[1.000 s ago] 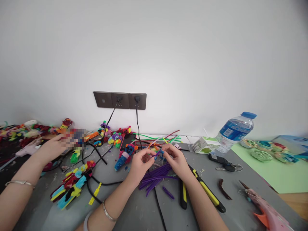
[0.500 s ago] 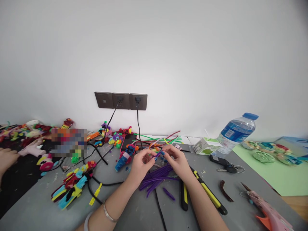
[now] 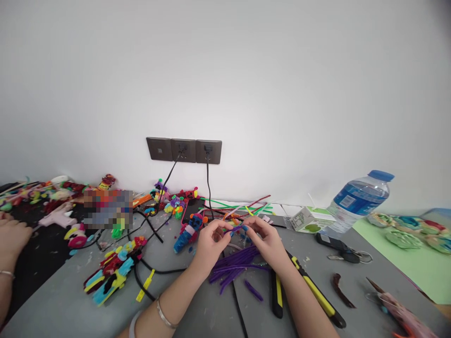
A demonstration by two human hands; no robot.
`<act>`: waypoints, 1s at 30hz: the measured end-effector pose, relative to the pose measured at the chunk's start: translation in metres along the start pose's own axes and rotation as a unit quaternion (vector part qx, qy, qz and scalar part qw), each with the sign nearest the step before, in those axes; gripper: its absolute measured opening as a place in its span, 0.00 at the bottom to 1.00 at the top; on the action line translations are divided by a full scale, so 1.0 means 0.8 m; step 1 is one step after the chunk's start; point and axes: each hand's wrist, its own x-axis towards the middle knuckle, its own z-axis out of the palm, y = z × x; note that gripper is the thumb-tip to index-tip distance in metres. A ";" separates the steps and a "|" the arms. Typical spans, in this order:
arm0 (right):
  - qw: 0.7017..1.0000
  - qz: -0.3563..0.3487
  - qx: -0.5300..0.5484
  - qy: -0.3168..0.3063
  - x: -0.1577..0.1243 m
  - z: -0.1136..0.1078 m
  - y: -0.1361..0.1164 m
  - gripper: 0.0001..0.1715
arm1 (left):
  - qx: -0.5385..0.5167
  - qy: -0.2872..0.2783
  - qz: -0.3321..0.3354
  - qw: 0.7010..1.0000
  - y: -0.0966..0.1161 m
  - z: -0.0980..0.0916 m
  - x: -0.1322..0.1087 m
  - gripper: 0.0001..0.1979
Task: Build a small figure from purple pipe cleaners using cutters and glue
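Observation:
A thin purple pipe cleaner (image 3: pixel 238 228) stretches between my two hands, with its ends in my fingertips. My left hand (image 3: pixel 214 239) pinches one side of it between thumb and forefinger. On the other side, my right hand (image 3: pixel 265 238) is closed on it too. Below the hands lies a loose bundle of purple pipe cleaners (image 3: pixel 235 263), partly covered by my right wrist. A short purple piece (image 3: pixel 253 290) rests apart on the grey table (image 3: pixel 197 314). Black-and-yellow tool handles (image 3: pixel 317 295) stick out beneath my right forearm; their heads are hidden.
A bottle (image 3: pixel 361 199), drink carton (image 3: pixel 312 219) and keys (image 3: pixel 348 253) stand or lie at right. Pink-handled scissors (image 3: pixel 398 310) lie nearer. Fuzzy figures (image 3: pixel 112 272), black cables (image 3: pixel 162 271) and a pink glue gun (image 3: pixel 58 216) fill the left, beside another person's hand (image 3: pixel 14 237).
The view has turned slightly left, so everything sits further right. More of the other person's arm shows. My hands keep hold of the purple pipe cleaner, with little shift.

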 end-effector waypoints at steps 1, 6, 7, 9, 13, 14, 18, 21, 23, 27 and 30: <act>1.000 0.000 0.001 0.000 0.000 0.000 0.001 0.10 | -0.002 0.000 -0.003 1.000 0.000 0.000 0.000 0.05; 1.000 0.002 -0.003 0.000 0.000 0.000 0.000 0.11 | 0.002 -0.005 -0.004 1.000 -0.002 0.000 -0.001 0.07; 1.000 0.002 -0.005 0.000 0.000 0.000 -0.001 0.11 | 0.006 -0.006 -0.003 1.000 -0.003 0.000 0.000 0.08; 1.000 0.005 -0.008 -0.002 0.000 0.001 -0.002 0.11 | 0.016 -0.005 -0.001 1.000 -0.004 -0.001 0.000 0.09; 1.000 0.006 -0.009 -0.007 -0.001 0.001 -0.005 0.11 | 0.033 -0.001 0.001 0.999 -0.008 -0.001 0.001 0.08; 1.000 0.005 -0.009 -0.008 -0.001 0.001 -0.006 0.11 | 0.036 -0.001 0.001 0.999 -0.008 -0.001 0.001 0.08; 0.999 0.000 -0.032 -0.015 0.000 0.001 -0.009 0.09 | 0.034 -0.007 0.001 0.999 -0.010 -0.001 0.001 0.07; 0.998 -0.007 -0.063 -0.020 0.000 0.000 -0.009 0.08 | 0.039 -0.011 0.004 0.999 -0.008 -0.001 0.000 0.08; 0.997 -0.011 -0.072 -0.020 0.000 0.000 -0.008 0.08 | 0.045 -0.013 0.006 0.999 -0.006 -0.001 0.000 0.08; 0.997 -0.016 -0.080 -0.011 -0.001 0.000 -0.005 0.07 | 0.045 -0.018 0.008 0.999 -0.002 0.000 -0.001 0.09; 0.996 -0.017 -0.086 -0.008 -0.001 0.000 -0.004 0.08 | 0.043 -0.015 0.010 0.999 -0.001 0.000 -0.001 0.09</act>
